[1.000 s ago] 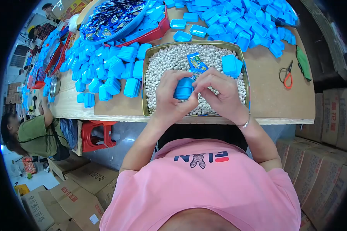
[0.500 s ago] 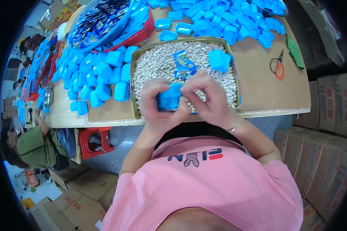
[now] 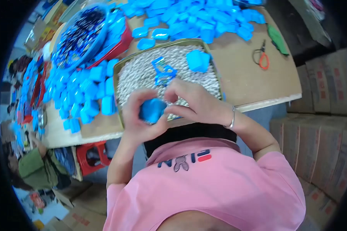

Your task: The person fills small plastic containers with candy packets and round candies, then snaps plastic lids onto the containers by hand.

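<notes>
My left hand is wrapped round a small blue plastic box, which is blurred by motion. From the other side, my right hand has its thumb and curled forefinger at the right edge of that box. Both hands are over the near edge of a shallow tray filled with small whitish pellets. Behind my right hand, blue printed sachets lie on the pellets. Further right in the tray rest blue boxes, close together.
Piles of blue boxes stand left of the tray, and more blue trays lie behind it. A blue basin holds sachets beside a red crate. Orange-handled scissors lie right. Cartons are stacked right; a person sits left.
The whole view has swung, so the table appears further left. The blue box has turned in my left hand, and my right-hand fingers have loosened slightly at its edge.
</notes>
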`<action>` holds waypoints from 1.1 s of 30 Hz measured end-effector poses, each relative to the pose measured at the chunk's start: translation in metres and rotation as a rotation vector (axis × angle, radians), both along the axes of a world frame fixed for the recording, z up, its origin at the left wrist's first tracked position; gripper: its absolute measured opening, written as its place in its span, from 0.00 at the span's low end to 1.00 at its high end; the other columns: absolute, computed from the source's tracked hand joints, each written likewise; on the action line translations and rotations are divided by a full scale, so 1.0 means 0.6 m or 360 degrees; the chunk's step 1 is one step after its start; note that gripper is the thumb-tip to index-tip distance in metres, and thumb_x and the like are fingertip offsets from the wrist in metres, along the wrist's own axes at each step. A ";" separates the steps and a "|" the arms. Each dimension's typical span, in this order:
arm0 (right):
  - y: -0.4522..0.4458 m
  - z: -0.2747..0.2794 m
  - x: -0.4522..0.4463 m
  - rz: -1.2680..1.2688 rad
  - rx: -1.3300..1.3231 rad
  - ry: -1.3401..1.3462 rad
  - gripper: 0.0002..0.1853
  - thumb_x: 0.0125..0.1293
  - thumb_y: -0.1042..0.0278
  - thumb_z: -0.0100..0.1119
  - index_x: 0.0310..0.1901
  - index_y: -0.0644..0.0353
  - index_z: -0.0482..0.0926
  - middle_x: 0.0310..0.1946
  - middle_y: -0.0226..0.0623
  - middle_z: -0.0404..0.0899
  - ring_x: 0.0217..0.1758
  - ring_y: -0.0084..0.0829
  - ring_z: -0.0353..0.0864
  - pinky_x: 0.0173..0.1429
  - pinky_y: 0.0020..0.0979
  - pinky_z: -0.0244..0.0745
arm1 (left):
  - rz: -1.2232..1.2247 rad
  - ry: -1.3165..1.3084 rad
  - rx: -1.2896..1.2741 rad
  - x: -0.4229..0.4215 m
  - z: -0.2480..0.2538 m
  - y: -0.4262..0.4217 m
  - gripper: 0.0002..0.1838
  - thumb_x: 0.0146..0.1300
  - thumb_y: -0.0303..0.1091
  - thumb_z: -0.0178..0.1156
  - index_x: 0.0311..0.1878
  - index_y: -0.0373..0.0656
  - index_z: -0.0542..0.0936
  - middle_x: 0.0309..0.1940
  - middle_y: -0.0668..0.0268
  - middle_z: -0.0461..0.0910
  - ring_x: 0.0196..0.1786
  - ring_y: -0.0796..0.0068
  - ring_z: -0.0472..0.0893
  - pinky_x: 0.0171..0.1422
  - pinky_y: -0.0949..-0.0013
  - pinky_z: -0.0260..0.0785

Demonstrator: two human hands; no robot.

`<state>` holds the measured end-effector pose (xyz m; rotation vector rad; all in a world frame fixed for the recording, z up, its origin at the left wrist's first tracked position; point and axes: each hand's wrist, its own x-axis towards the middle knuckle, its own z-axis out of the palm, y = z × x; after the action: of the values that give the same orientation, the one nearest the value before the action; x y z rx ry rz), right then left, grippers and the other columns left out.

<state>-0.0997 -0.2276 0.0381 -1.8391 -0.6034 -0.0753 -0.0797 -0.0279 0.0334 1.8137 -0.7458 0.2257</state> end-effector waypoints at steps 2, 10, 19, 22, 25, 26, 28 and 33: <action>-0.063 -0.009 0.041 -0.0378 -0.0208 -0.0187 0.07 0.58 0.75 0.63 0.39 0.59 0.77 0.36 0.34 0.76 0.37 0.30 0.73 0.44 0.30 0.70 | 0.0316 0.0150 -0.0135 -0.007 -0.006 0.030 0.26 0.39 0.27 0.65 0.48 0.40 0.76 0.39 0.63 0.78 0.37 0.71 0.76 0.43 0.72 0.70; -0.403 -0.132 0.185 -0.1814 -0.1295 -0.0509 0.11 0.61 0.61 0.60 0.39 0.59 0.83 0.39 0.45 0.78 0.41 0.46 0.77 0.47 0.40 0.74 | 0.1616 0.0449 0.0130 0.018 -0.102 0.305 0.18 0.68 0.45 0.58 0.38 0.36 0.81 0.32 0.63 0.80 0.34 0.75 0.73 0.43 0.72 0.67; -0.347 -0.123 0.124 -0.1414 -0.1154 0.0194 0.19 0.62 0.51 0.62 0.34 0.63 0.83 0.36 0.44 0.79 0.34 0.45 0.79 0.41 0.41 0.74 | 0.1900 0.0291 0.0517 0.045 -0.146 0.326 0.24 0.70 0.47 0.55 0.32 0.31 0.78 0.27 0.57 0.78 0.29 0.66 0.72 0.42 0.64 0.68; -0.340 -0.137 0.107 -0.1449 -0.1186 0.0086 0.17 0.62 0.55 0.63 0.37 0.64 0.82 0.36 0.41 0.80 0.33 0.40 0.79 0.41 0.35 0.74 | 0.2021 0.0014 0.0673 0.052 -0.135 0.349 0.19 0.68 0.45 0.57 0.34 0.34 0.78 0.28 0.58 0.78 0.33 0.64 0.73 0.45 0.64 0.68; -0.281 -0.087 0.103 -0.1336 -0.0439 -0.0079 0.16 0.57 0.68 0.67 0.46 0.65 0.79 0.36 0.35 0.79 0.34 0.32 0.77 0.41 0.29 0.73 | 0.1883 -0.0489 0.0600 0.051 -0.093 0.290 0.12 0.61 0.38 0.65 0.36 0.37 0.79 0.33 0.60 0.78 0.39 0.64 0.74 0.47 0.64 0.68; -0.239 -0.056 0.094 -0.1294 -0.0430 -0.0064 0.16 0.57 0.68 0.67 0.46 0.65 0.79 0.36 0.35 0.79 0.34 0.32 0.77 0.41 0.29 0.73 | 0.1641 -0.0428 0.0583 0.042 -0.063 0.251 0.11 0.59 0.36 0.67 0.38 0.38 0.79 0.34 0.62 0.78 0.39 0.65 0.75 0.46 0.65 0.68; -0.141 0.004 0.076 -0.0591 -0.0237 -0.0080 0.19 0.53 0.74 0.65 0.49 0.63 0.76 0.36 0.35 0.76 0.34 0.28 0.73 0.40 0.27 0.72 | 0.1075 0.0072 0.0557 0.030 -0.022 0.181 0.12 0.56 0.35 0.67 0.40 0.38 0.80 0.36 0.62 0.78 0.38 0.65 0.75 0.44 0.66 0.69; -0.009 0.052 0.040 0.0125 -0.1336 -0.0283 0.17 0.47 0.72 0.66 0.41 0.65 0.76 0.36 0.41 0.73 0.34 0.37 0.76 0.38 0.34 0.73 | 0.0493 0.0186 0.1322 -0.001 0.043 0.079 0.14 0.51 0.30 0.66 0.42 0.38 0.80 0.34 0.61 0.78 0.32 0.64 0.75 0.39 0.64 0.70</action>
<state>-0.0760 -0.2331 0.0695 -2.6313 -0.9204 0.0837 -0.0801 0.0196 0.0592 2.7090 -0.4957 -0.0037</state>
